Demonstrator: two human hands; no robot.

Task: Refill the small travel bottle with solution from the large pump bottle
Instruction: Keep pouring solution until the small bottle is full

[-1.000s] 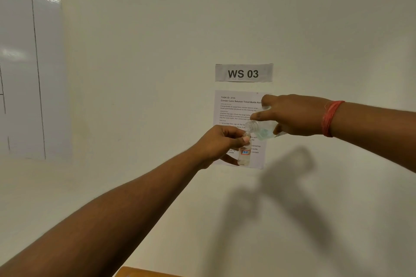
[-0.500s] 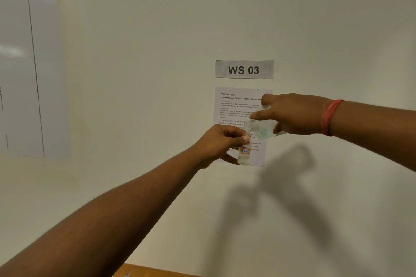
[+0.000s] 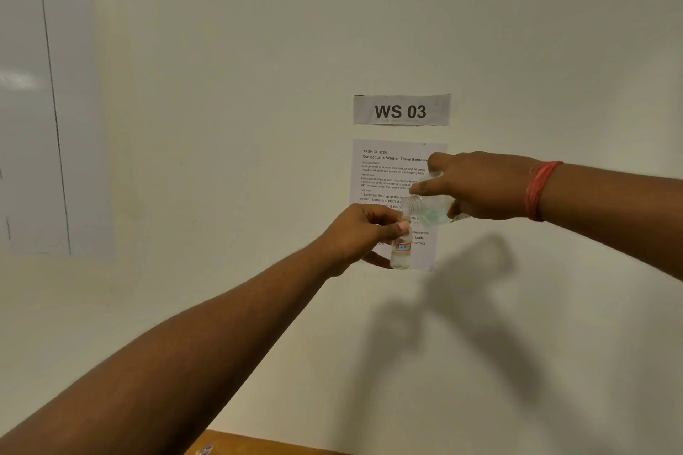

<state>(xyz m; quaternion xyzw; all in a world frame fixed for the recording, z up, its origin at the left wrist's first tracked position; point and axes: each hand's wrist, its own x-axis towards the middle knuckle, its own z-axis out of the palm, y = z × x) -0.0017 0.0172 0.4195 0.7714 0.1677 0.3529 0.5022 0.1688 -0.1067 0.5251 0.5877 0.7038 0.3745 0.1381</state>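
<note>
Wall sign (image 3: 401, 110) dropped lower in view; hands unmoved; wooden tabletop (image 3: 236, 445) edge below.

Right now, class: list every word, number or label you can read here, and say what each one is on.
"WS 03": grey sign on the wall.
"TASK ID 3724": top of the instruction sheet beneath it.
"Contact Lens Solution Travel Bottle Re...": the sheet's title, cut off by the right hand.
The sheet's smaller text: mostly too small to read.
Red-bordered label on the small bottle in the left hand: blurred, unreadable.
</note>
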